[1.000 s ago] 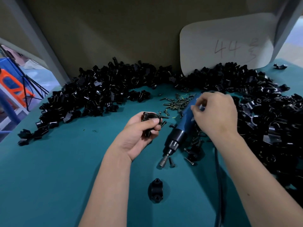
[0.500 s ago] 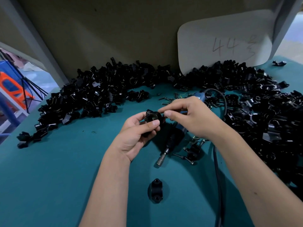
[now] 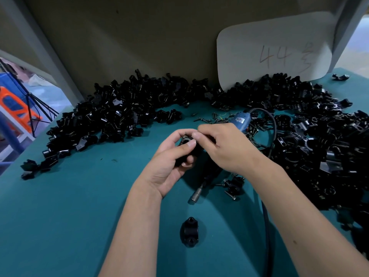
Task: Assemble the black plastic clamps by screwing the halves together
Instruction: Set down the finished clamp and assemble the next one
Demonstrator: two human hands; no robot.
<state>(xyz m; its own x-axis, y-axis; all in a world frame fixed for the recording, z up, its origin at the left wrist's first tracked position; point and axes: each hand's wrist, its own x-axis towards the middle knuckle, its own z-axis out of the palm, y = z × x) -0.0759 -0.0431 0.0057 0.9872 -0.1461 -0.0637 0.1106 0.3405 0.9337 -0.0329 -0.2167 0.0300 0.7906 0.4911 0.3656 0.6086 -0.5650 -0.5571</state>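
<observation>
Both hands are together over the middle of the teal table (image 3: pixel 60 226): the left hand (image 3: pixel 169 164) is curled around a black clamp (image 3: pixel 186 141), thumb pressed on its near face, and the right hand (image 3: pixel 225 146) has its fingertips pinched right at the clamp's top edge. Can't make out what's in that pinch, it's too small. Can't really tell the held clamp's long axis either since the fingers cover most of it, but its round opening seems to face up toward the camera. Another clamp piece (image 3: pixel 189 234) lies flat nearer the person, long axis running toward and away from them, a screw hole at each end. The blue electric screwdriver (image 3: pixel 239 120) lies on the table under the right hand, metal bit tip (image 3: pixel 194 198) pointing toward the person, its black cord (image 3: pixel 266 226) looping round the right side. Loose screws (image 3: pixel 209 119) are scattered behind the hands, and a huge pile of black clamp parts (image 3: pixel 119 114) curves along the back wall and down the right. A white card (image 3: pixel 275 50) marked 44 leans on the wall.
</observation>
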